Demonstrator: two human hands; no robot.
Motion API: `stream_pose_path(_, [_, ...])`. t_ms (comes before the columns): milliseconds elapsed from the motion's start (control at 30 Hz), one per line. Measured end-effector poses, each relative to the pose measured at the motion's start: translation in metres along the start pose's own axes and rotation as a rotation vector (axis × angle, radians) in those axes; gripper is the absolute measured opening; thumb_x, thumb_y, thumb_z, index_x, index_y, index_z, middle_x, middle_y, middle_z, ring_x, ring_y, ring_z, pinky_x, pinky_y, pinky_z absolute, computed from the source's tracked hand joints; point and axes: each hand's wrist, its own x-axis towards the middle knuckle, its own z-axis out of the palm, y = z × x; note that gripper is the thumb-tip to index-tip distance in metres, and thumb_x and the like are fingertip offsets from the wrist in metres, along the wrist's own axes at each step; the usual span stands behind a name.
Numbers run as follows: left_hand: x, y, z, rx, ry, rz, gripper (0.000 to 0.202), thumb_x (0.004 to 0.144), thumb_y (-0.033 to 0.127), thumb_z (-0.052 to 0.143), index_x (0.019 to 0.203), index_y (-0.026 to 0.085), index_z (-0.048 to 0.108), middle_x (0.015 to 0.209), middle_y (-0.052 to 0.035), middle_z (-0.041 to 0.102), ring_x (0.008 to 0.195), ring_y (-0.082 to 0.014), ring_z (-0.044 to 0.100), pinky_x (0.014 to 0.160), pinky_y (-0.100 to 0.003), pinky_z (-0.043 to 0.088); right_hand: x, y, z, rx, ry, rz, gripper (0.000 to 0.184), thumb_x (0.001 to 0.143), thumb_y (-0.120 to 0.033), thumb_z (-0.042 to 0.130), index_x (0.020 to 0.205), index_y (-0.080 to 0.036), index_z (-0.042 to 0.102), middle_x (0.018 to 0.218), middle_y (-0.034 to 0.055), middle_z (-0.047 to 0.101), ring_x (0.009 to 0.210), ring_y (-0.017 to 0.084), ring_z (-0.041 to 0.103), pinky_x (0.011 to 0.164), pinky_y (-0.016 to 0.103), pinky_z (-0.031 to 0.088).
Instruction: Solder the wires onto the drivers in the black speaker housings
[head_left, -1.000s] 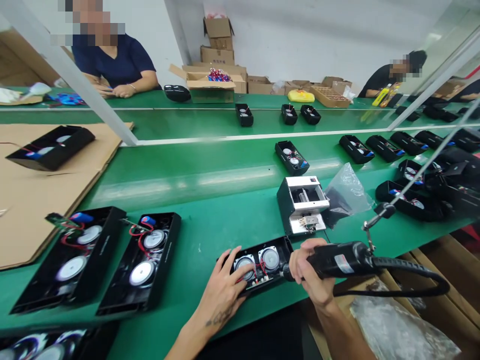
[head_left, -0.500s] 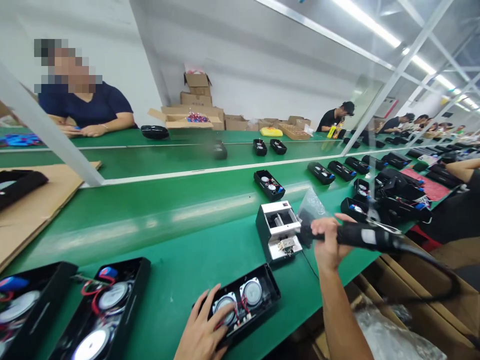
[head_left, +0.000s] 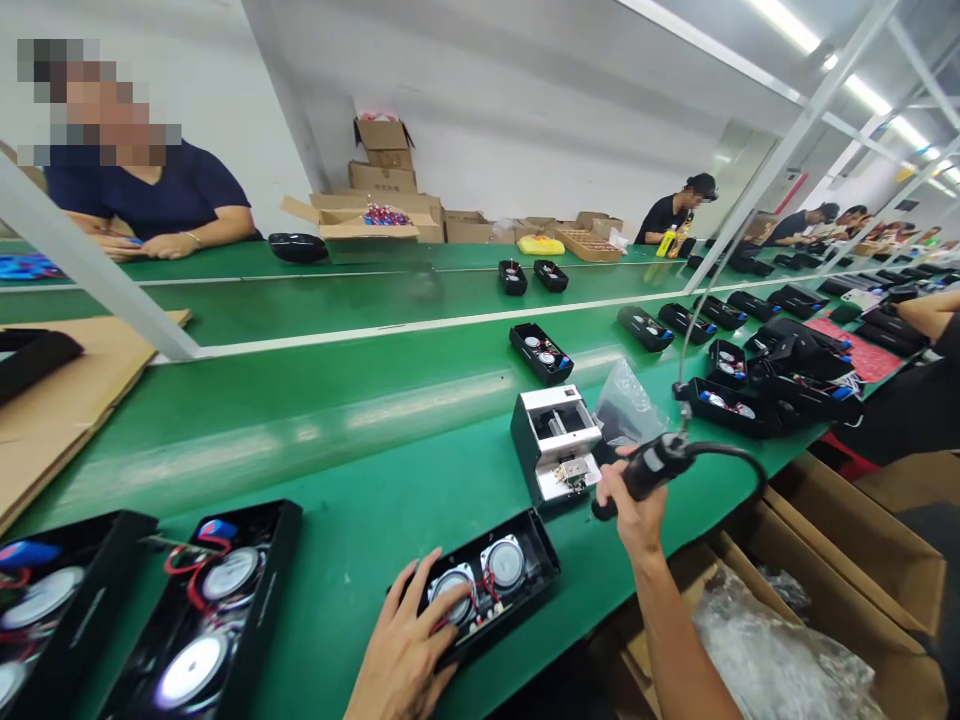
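Observation:
A black speaker housing [head_left: 517, 610] with two round speakers and red wires lies open side up on the green bench before me. My left hand [head_left: 412, 625] grips its left end, fingers over the rim and reaching onto the nearer speaker. In my right hand [head_left: 634, 505] is a black electric screwdriver [head_left: 651, 465], its tip pointing down and left, apart from the housing. A cable and a hanging cord join its rear end. Just beyond its tip stands a black-and-white screw feeder [head_left: 556, 445], with a clear plastic bag [head_left: 628, 403] beside it.
Two more open housings [head_left: 214, 610] with speakers and blue parts lie at the left. Another housing [head_left: 541, 353] sits behind the feeder, and several [head_left: 727, 400] crowd the right. Cardboard boxes [head_left: 862, 530] stand below the right edge. A co-worker [head_left: 161, 205] sits across the line.
My right hand has drawn the screwdriver down and left, away from the plastic bag, tilting its tip downward. My left hand stays on the housing. The view has shifted slightly.

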Motion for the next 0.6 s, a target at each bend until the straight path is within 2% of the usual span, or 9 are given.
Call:
stream_pose_path(133, [0.001,0.002,-0.002,-0.014,-0.018,-0.019,0.037,0.062,0.045,0.1,0.071,0.028,0.068,0.125,0.0051,0.076,0.15,-0.0368,0.041,0.139,-0.047,0.006,0.025,-0.021,0.018,0.039,0.072,-0.08,0.04,0.094,-0.044,0.075,0.122,-0.025,0.054,0.059,-0.0122,0.059,0.048,0.014,0.057,0.059,0.032,0.054])
stream_pose_path(300, [-0.002,0.001,-0.001,-0.036,-0.026,-0.028,0.036,0.064,0.046,0.1,0.072,0.028,0.069,0.127,0.0043,0.076,0.152,-0.0366,0.041,0.139,-0.047,0.006,0.039,-0.017,0.037,-0.021,-0.002,-0.043,0.033,0.09,-0.042,0.077,0.109,-0.022,0.058,0.056,-0.0109,0.058,0.048,0.013,0.055,0.061,0.032,0.053])
stream_pose_path(400, [-0.002,0.002,-0.001,-0.045,-0.034,-0.039,0.034,0.065,0.044,0.099,0.074,0.028,0.07,0.126,0.004,0.076,0.154,-0.0357,0.039,0.138,-0.047,0.008,0.033,-0.01,0.036,-0.069,-0.074,0.025,0.034,0.086,-0.041,0.082,0.106,-0.02,0.064,0.057,-0.009,0.059,0.046,0.013,0.052,0.053,0.03,0.05])
stream_pose_path(500, [-0.001,0.003,-0.002,-0.041,-0.048,-0.051,0.033,0.067,0.043,0.099,0.074,0.027,0.071,0.126,0.0035,0.076,0.154,-0.036,0.038,0.137,-0.048,0.011,0.019,-0.009,0.026,-0.104,-0.157,0.093,0.036,0.081,-0.039,0.086,0.104,-0.018,0.068,0.059,-0.0064,0.061,0.046,0.014,0.052,0.048,0.03,0.047])
stream_pose_path(600, [-0.001,0.004,-0.003,-0.041,-0.057,-0.053,0.031,0.068,0.042,0.098,0.075,0.027,0.071,0.127,0.0035,0.076,0.153,-0.0366,0.04,0.136,-0.049,0.014,0.008,-0.016,0.017,-0.066,-0.156,0.089,0.036,0.086,-0.038,0.083,0.111,-0.02,0.067,0.057,-0.008,0.06,0.045,0.014,0.053,0.049,0.029,0.048])
